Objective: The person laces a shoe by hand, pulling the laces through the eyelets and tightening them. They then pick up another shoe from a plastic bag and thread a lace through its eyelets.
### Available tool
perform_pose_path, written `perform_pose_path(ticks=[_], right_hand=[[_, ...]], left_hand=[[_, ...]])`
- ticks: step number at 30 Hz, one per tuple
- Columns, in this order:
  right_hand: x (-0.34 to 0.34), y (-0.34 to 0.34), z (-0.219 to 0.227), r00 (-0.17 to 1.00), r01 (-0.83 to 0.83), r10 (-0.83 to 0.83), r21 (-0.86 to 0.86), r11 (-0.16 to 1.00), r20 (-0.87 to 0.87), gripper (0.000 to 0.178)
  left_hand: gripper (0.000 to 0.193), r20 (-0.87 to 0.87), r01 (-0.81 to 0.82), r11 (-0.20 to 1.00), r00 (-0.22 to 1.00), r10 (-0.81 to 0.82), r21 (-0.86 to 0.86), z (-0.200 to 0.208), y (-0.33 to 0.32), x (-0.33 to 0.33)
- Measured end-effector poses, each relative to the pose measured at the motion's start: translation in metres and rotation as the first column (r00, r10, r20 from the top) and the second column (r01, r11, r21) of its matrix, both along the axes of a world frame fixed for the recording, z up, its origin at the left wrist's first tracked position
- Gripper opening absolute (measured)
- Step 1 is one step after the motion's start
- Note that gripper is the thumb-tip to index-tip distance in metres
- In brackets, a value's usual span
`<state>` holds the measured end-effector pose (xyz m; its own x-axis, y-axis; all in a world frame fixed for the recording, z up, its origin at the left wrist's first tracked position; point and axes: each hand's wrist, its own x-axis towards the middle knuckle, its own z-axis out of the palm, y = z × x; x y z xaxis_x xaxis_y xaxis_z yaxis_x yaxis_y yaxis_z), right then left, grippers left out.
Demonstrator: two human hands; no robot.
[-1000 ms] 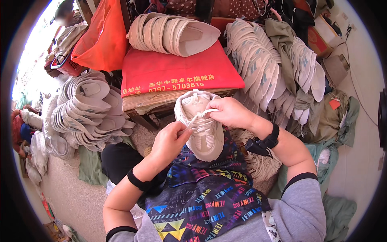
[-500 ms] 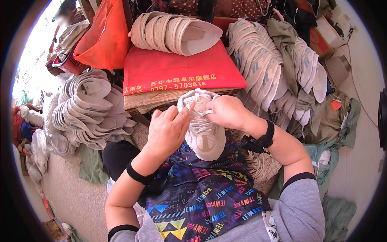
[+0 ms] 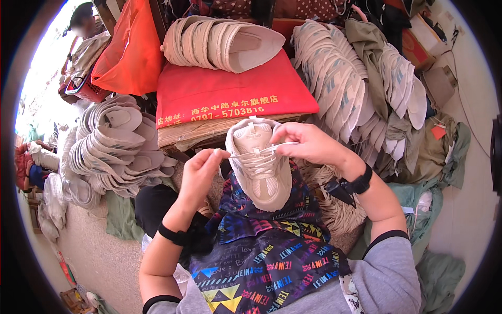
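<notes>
A pale beige shoe upper (image 3: 272, 194) rests upright against the wooden table edge, toe toward me, with laces criss-crossed down its front. A white shoelace (image 3: 241, 156) runs taut across it just below the tongue. My left hand (image 3: 196, 175), left of the shoe, is closed in a pinch on one end of the lace. On the right side, my right hand (image 3: 312, 145) pinches the other end between thumb and forefinger, its other fingers bent above the collar.
Nested shoe uppers (image 3: 201, 44) lie on a red cloth bag (image 3: 235, 86) covering the wooden table (image 3: 183, 137). More uppers are stacked at left (image 3: 102, 149) and at right (image 3: 334, 78). An orange-red bag (image 3: 130, 57) hangs behind. A bundle of cream laces (image 3: 340, 217) lies by my right forearm.
My hands have moved apart, the left one out to the left and down, pulling the lace straight across the shoe. My right hand has shifted slightly right.
</notes>
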<state>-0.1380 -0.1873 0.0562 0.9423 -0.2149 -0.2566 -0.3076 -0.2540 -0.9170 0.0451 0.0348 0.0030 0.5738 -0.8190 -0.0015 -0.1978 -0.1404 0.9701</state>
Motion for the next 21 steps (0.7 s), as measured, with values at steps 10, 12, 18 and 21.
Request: perform_pose_path(ticks=[10, 12, 18, 21], right_hand=[[-0.059, -0.033, -0.046, 0.951, 0.290, -0.060, -0.813, 0.505, 0.302, 0.011], [-0.074, -0.044, -0.051, 0.955, 0.255, -0.227, -0.921, 0.294, 0.191, 0.012], [-0.105, -0.079, -0.058, 0.479, 0.748, -0.875, 0.490, 0.448, 0.069, 0.014], [-0.156, -0.128, -0.084, 0.331, 0.547, -0.942, 0.803, 0.235, 0.051, 0.014]], left_hand=[[0.015, -0.957, -0.425, 0.877, 0.265, -0.116, -0.224, -0.005, 0.068, 0.081], [0.019, -0.939, -0.515, 0.827, 0.342, -0.046, -0.228, -0.012, 0.098, 0.114], [0.026, -0.958, -0.744, 0.656, 0.265, 0.113, -0.129, -0.008, 0.143, 0.162], [0.029, -0.979, -0.851, 0.518, 0.166, 0.118, -0.082, -0.026, 0.165, 0.187]])
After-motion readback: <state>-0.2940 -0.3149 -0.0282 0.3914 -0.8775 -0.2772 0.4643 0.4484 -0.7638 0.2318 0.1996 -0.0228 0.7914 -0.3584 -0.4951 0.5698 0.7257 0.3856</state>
